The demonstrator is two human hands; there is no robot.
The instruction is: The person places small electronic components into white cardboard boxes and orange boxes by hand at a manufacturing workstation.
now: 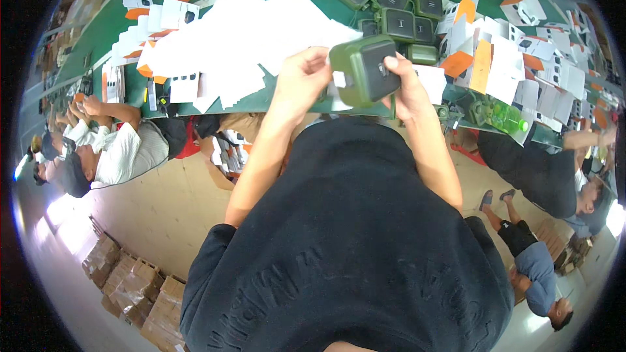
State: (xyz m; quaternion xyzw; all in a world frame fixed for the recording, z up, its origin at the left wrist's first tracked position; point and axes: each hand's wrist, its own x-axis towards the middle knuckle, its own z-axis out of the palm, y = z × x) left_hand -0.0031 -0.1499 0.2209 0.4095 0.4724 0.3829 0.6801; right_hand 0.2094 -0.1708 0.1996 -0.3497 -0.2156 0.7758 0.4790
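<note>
A dark green boxy device (355, 68) with rounded corners and a black panel is held up, slightly blurred, over the table's near edge. My right hand (411, 88) grips it from the right, its thumb on the black panel and its fingers partly hidden. Against the device's left side, my left hand (302, 81) is closed, with curled fingertips at the edge. A small white patch (339, 79) shows on that side, below the left fingertips. Just beyond are several similar green devices (396, 24), grouped together and some stacked. A wide spread of white sheets (241, 39) lies to the left.
White and orange boxes (460, 49) crowd the right of the green table (261, 99), with more cartons (175, 13) at the left. A green bottle (508, 117) lies near the right edge. People sit on both sides; another person (538, 274) is behind at the right. Brown cartons (130, 283) are stacked behind.
</note>
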